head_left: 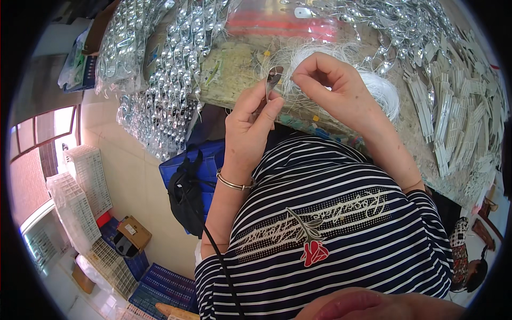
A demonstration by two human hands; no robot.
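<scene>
My left hand is closed, thumb against fingers, around a small shiny silver metal strip that stands up between the fingertips. To its right, my right hand has thumb and forefinger pinched together just beside the strip. What the pinch holds is too thin to make out against the pale strands behind. A tangled bundle of thin white string lies on the worktable behind and beside my right hand, with loose strands spreading toward the strip.
Twisted silver strips hang in rows over the worktable's left edge. More silver pieces lie at the back right, near stacked pale flat strips. A clear bag with red bands lies at the back. Plastic crates stand lower left.
</scene>
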